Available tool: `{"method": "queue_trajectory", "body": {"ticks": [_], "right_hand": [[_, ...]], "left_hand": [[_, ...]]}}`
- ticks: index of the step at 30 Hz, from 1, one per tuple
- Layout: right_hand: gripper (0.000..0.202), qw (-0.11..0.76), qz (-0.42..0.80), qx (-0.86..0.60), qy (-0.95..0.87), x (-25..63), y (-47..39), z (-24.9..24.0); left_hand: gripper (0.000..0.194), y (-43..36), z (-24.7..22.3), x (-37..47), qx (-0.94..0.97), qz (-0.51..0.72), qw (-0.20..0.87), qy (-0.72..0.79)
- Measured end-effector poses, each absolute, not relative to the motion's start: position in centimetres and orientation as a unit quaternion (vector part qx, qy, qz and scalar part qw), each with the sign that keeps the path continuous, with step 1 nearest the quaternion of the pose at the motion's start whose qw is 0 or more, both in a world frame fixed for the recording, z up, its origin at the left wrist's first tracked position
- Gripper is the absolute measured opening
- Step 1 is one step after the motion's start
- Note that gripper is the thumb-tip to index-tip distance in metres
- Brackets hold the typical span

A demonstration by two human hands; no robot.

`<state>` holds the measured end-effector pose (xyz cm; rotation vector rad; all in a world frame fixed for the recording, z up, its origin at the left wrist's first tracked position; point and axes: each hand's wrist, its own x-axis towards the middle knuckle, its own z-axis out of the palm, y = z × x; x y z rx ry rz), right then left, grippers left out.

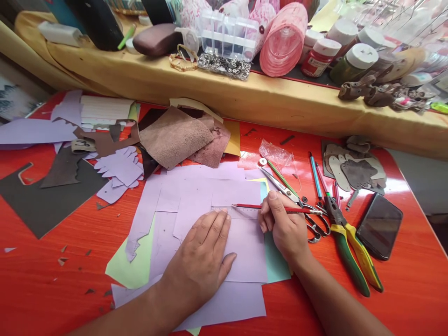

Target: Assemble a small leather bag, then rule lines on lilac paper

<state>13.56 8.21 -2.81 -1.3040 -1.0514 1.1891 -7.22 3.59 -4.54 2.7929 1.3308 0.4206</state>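
Note:
My left hand lies flat on a lilac paper sheet, fingers stretched forward and thumb out to the right. Its fingertips press on a clear ruler laid across the sheet. A red pencil is gripped in my right hand, held almost level with its tip pointing left, just above the ruler's upper edge. Whether the tip touches the paper I cannot tell. More lilac sheets, some with cut jagged edges, lie around and under this one, with green paper and teal paper showing beneath.
Scissors, yellow-green pliers, pens and a phone lie right. Brown leather pieces and cut lilac shapes lie left and behind. A cloth-covered ledge at the back bears paint jars and a clear plastic box.

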Motion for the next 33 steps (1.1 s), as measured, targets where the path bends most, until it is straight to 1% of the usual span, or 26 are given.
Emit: {"method": "queue_trajectory", "body": {"ticks": [11,18,22,24,27,30,33], "right_hand": [[0.055,0.508,0.485,-0.540,-0.464,13.5,8.0,-2.8],[0.054,0.562,0.500,-0.513,-0.413,13.6,8.4,-3.2],[0.054,0.573,0.495,-0.508,-0.410,13.5,8.4,-3.1],[0.055,0.559,0.482,-0.516,-0.435,13.6,8.1,-2.7],[0.052,0.510,0.445,-0.528,-0.513,14.2,7.1,-1.9],[0.041,0.442,0.389,-0.521,-0.618,14.9,5.6,-1.1],[0.025,0.361,0.302,-0.511,-0.719,15.9,3.9,-0.9]], "left_hand": [[0.057,3.4,-5.0,-7.2,0.893,0.145,0.000,0.425],[0.057,3.2,-5.7,-7.2,0.890,0.155,-0.012,0.429],[0.054,3.0,-5.7,-7.1,0.891,0.155,-0.042,0.425],[0.051,2.9,-5.6,-7.0,0.891,0.152,-0.060,0.423],[0.044,2.8,-5.0,-6.8,0.902,0.140,-0.072,0.401],[0.033,2.5,-4.3,-6.8,0.921,0.137,-0.048,0.361],[0.023,2.8,-3.5,-7.3,0.929,0.171,0.015,0.327]]}}
